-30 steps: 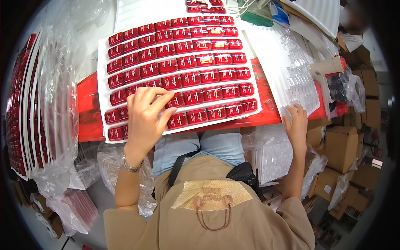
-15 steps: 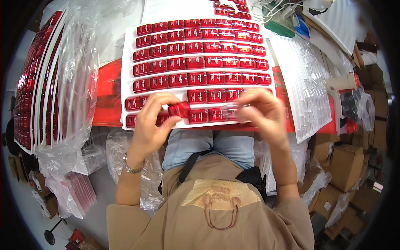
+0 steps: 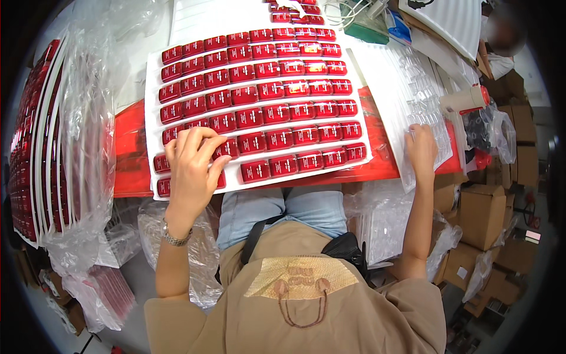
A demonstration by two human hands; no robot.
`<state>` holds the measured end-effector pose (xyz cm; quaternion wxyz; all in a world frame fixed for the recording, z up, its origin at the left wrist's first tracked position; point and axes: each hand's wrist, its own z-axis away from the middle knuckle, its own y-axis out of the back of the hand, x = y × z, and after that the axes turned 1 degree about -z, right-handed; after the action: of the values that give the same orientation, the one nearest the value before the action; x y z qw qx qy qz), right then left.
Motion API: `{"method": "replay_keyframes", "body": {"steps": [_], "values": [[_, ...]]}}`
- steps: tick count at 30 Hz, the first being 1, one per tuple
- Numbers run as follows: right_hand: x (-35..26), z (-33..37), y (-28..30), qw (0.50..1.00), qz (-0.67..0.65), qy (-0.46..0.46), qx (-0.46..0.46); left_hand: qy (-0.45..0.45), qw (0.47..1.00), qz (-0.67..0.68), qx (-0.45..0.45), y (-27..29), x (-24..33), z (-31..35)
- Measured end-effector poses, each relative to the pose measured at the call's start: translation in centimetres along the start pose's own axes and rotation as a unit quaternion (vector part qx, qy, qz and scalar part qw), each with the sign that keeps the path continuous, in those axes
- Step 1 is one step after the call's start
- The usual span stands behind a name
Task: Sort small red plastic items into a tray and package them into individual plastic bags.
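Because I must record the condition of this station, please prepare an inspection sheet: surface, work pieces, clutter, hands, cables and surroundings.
Surface: red covering visible on both sides of the white tray.
Work pieces: red pieces in rows on the tray, with a gap in the nearest row; clear pieces lie in rows at right.
Clutter: clear plastic wrapping around stacked trays at left.
Left hand: fingertips at a red piece in the second-nearest row; grip unclear.
Right hand: at the near end of the clear pieces; grip unclear.
Cables: white cables, loose, at the far side.
Surroundings: cardboard boxes at right.
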<state>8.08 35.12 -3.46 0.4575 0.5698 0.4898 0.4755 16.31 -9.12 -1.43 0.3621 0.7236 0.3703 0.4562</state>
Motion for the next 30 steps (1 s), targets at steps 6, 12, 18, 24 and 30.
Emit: {"method": "replay_keyframes", "body": {"steps": [6,12,18,24,30], "values": [[2.0,0.1,-1.6,0.981,-0.163,0.054,0.090,0.007,1.000,0.008,-0.019,2.4,-0.2,3.2],[-13.2,2.9,7.6,0.690,-0.713,0.090,-0.089,0.029,0.991,0.110,0.071,1.4,2.0,2.9],[-21.5,7.2,8.0,0.754,-0.528,0.390,0.040,0.116,0.925,0.346,0.110,-0.3,6.0,2.6],[-9.3,1.0,6.0,0.914,-0.352,0.165,0.111,0.082,0.995,0.024,0.046,1.8,2.2,3.8],[2.7,-3.1,-2.4,0.996,-0.050,0.064,0.029,0.007,0.999,0.041,-0.016,1.1,1.4,2.7]]}}
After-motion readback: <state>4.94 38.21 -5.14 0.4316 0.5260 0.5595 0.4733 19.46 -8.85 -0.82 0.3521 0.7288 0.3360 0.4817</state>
